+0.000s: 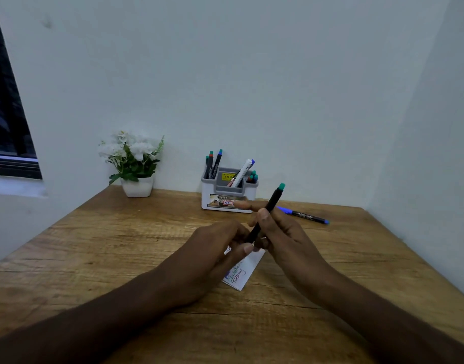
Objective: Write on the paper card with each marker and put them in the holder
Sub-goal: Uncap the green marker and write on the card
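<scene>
A black marker with a green end [268, 209] is held up over the table, tilted up to the right. My right hand [281, 233] grips its barrel. My left hand [220, 245] pinches its lower end, which my fingers hide. Under both hands lies the white paper card [242, 275] with several coloured scribbles on it. The grey and white holder [228, 191] stands at the back by the wall, with several markers in its compartments. A black marker with blue ends [303, 214] lies on the table to the right of the holder.
A white pot of white flowers [136, 164] stands at the back left. The wooden table [94, 258] meets walls behind and on the right. A dark window [7, 114] is at the left.
</scene>
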The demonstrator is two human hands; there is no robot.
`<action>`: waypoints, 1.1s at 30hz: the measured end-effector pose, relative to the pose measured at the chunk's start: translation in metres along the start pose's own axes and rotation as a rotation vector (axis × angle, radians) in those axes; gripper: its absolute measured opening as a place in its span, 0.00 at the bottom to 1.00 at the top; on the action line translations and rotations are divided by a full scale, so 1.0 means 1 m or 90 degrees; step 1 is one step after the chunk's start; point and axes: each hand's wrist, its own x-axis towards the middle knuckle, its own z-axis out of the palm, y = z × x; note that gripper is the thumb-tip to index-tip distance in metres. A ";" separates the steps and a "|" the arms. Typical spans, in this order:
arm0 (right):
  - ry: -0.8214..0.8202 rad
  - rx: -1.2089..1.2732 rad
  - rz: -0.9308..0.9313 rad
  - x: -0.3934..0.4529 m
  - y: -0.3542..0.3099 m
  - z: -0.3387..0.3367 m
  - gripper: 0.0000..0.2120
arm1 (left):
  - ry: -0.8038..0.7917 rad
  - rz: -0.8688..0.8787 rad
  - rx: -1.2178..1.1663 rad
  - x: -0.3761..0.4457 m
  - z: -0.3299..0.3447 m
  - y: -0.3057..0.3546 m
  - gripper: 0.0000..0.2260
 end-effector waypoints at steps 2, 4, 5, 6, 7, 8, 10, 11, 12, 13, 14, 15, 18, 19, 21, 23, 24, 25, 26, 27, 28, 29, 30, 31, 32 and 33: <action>-0.038 0.020 0.038 -0.001 0.002 0.003 0.20 | 0.003 -0.008 0.022 0.001 -0.001 -0.001 0.03; -0.072 0.025 0.047 -0.002 0.001 0.005 0.25 | 0.000 0.009 0.045 0.002 -0.001 -0.001 0.07; -0.079 0.032 0.051 -0.002 0.001 0.005 0.27 | -0.005 0.019 0.053 0.002 0.000 -0.001 0.08; -0.081 0.041 0.060 -0.002 0.002 0.006 0.27 | -0.011 0.029 0.057 0.002 0.000 0.000 0.08; -0.080 0.050 0.067 -0.002 0.002 0.007 0.28 | -0.015 0.035 0.061 0.001 0.001 0.000 0.08; -0.083 0.058 0.069 -0.002 0.001 0.008 0.27 | -0.015 0.038 0.055 0.000 0.002 0.000 0.08; -0.083 0.060 0.073 -0.002 0.000 0.009 0.26 | 0.001 0.037 0.025 -0.002 0.002 0.002 0.08; -0.085 0.059 0.074 -0.003 -0.002 0.011 0.24 | 0.009 0.035 0.006 -0.002 0.002 0.002 0.07; -0.091 0.058 0.074 -0.003 -0.004 0.012 0.21 | 0.012 0.034 -0.009 -0.002 0.002 0.002 0.08; -0.092 0.056 0.074 -0.004 -0.006 0.013 0.20 | 0.007 0.033 -0.014 -0.002 0.001 0.002 0.10; -0.083 0.056 0.081 -0.004 -0.007 0.014 0.19 | -0.004 0.034 -0.014 -0.002 0.001 0.002 0.10; -0.071 0.056 0.094 -0.005 -0.008 0.014 0.18 | -0.016 0.032 -0.011 -0.002 0.000 0.001 0.10; -0.073 0.048 0.099 -0.004 -0.008 0.013 0.14 | -0.012 0.021 0.004 -0.001 -0.001 -0.001 0.10; -0.079 0.043 0.099 -0.004 -0.008 0.013 0.14 | 0.004 0.020 0.018 -0.001 -0.001 -0.001 0.11; -0.064 0.042 0.109 -0.004 -0.004 0.013 0.14 | 0.025 0.022 0.047 0.000 -0.001 -0.001 0.14; -0.050 0.040 0.121 -0.004 -0.002 0.013 0.15 | 0.027 0.014 0.068 0.001 -0.002 -0.001 0.17; -0.054 0.041 0.125 -0.004 -0.002 0.013 0.14 | 0.025 0.009 0.082 0.001 -0.003 -0.002 0.18; -0.063 0.046 0.127 -0.004 -0.003 0.013 0.13 | 0.023 0.006 0.097 0.001 -0.006 -0.003 0.19; -0.070 0.056 0.129 -0.004 -0.006 0.012 0.13 | 0.018 0.005 0.112 0.000 -0.009 -0.005 0.20; -0.072 0.059 0.129 -0.005 -0.008 0.012 0.14 | 0.006 0.001 0.130 0.000 -0.012 -0.007 0.21; -0.070 0.054 0.121 -0.005 -0.008 0.011 0.15 | -0.017 -0.006 0.154 0.000 -0.015 -0.010 0.24; -0.062 0.053 0.105 -0.005 -0.006 0.010 0.17 | -0.047 -0.013 0.188 0.000 -0.018 -0.014 0.28; -0.039 0.061 0.090 -0.004 -0.002 0.009 0.19 | -0.079 -0.020 0.230 -0.001 -0.020 -0.017 0.32; 0.000 0.074 0.084 -0.003 0.002 0.007 0.21 | -0.110 -0.028 0.265 -0.002 -0.021 -0.021 0.34; 0.051 0.092 0.084 -0.001 0.005 0.004 0.21 | -0.135 -0.035 0.283 -0.002 -0.023 -0.024 0.34; 0.100 0.107 0.081 0.001 0.008 0.001 0.21 | -0.148 -0.037 0.289 -0.002 -0.024 -0.026 0.33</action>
